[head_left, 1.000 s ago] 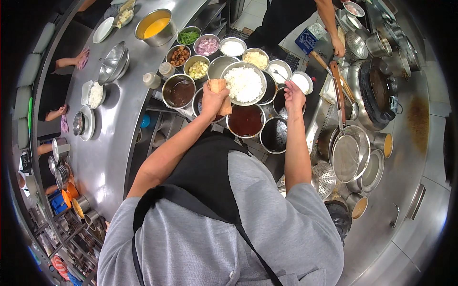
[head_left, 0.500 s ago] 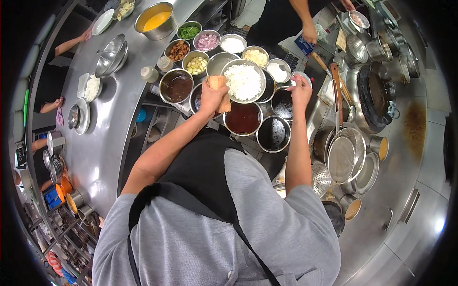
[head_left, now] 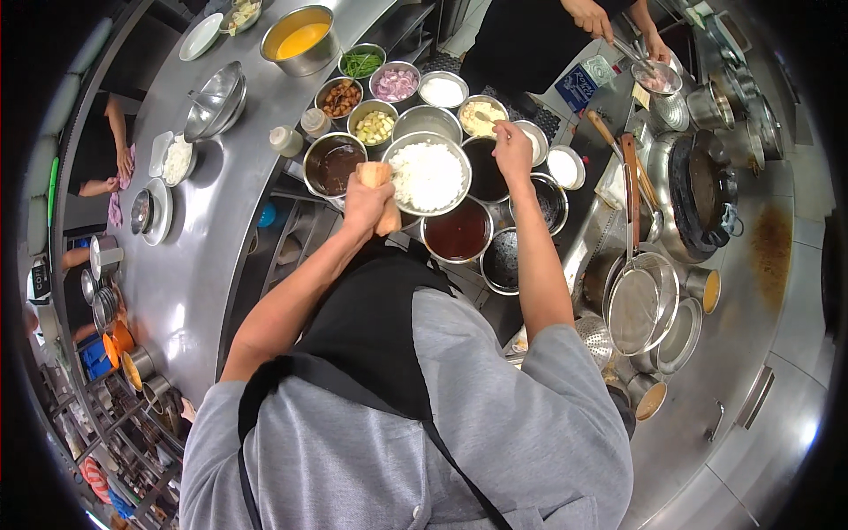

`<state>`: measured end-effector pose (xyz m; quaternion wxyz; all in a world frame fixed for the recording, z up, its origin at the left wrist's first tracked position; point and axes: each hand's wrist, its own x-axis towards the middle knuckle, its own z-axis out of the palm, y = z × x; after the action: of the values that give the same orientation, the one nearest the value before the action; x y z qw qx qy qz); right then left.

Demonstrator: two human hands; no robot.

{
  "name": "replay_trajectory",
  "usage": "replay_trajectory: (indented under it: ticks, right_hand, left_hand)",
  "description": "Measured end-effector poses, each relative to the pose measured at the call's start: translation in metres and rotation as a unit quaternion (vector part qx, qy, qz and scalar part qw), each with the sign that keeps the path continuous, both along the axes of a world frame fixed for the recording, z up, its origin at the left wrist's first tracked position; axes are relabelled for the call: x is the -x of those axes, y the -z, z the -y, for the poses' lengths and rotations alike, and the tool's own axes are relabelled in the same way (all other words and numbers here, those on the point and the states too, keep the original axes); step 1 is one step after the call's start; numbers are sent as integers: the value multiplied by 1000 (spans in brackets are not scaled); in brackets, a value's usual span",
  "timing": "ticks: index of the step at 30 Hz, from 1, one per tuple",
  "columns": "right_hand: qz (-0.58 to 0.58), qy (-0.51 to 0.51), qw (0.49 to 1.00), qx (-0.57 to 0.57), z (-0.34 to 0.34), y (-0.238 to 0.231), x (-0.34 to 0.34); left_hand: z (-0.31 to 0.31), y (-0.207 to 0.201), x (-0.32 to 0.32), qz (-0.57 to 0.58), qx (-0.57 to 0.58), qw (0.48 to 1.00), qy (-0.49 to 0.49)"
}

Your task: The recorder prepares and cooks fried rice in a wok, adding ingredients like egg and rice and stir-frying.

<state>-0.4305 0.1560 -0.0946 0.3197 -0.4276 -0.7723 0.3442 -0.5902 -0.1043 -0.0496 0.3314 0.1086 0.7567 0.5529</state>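
Observation:
My left hand (head_left: 367, 205) is closed around a folded tan-orange cloth (head_left: 374, 175) at the side of a metal bowl (head_left: 431, 212) heaped with white rice (head_left: 427, 174). The bowl is held up over the containers. My right hand (head_left: 511, 150) pinches a spoon (head_left: 485, 117) whose end is at the chopped garlic (head_left: 475, 126) in a steel container. Beneath and beside the hands stand a pot of dark red-brown sauce (head_left: 457, 231), a pot of brown sauce (head_left: 336, 168) and a pot of dark liquid (head_left: 484, 166).
Containers of diced yellowish vegetable (head_left: 375, 126), sliced shallots (head_left: 396, 84) and chopped greens (head_left: 362, 64) stand beyond. Strainers (head_left: 633, 309) and a wok (head_left: 703, 181) are at right. A co-worker's hands (head_left: 590, 18) work at a bowl of pale meat (head_left: 656, 79). Steel counter (head_left: 203, 256) at left.
My right hand has left the small white bowl and moved left to the garlic, with a spoon. My left hand and the rice bowl have shifted slightly left and nearer. A co-worker's hands moved to the meat bowl.

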Motion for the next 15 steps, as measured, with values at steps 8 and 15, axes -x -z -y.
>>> replay_trajectory:
  ticks: [8,15]
  right_hand:
    - [-132,71,958,243,-6,6,19]
    - [-269,98,868,405,-18,20,2]
  left_hand:
    - [58,-17,17,-18,-13,1000,-21]
    - [69,-22,17,-15,7,999,-45]
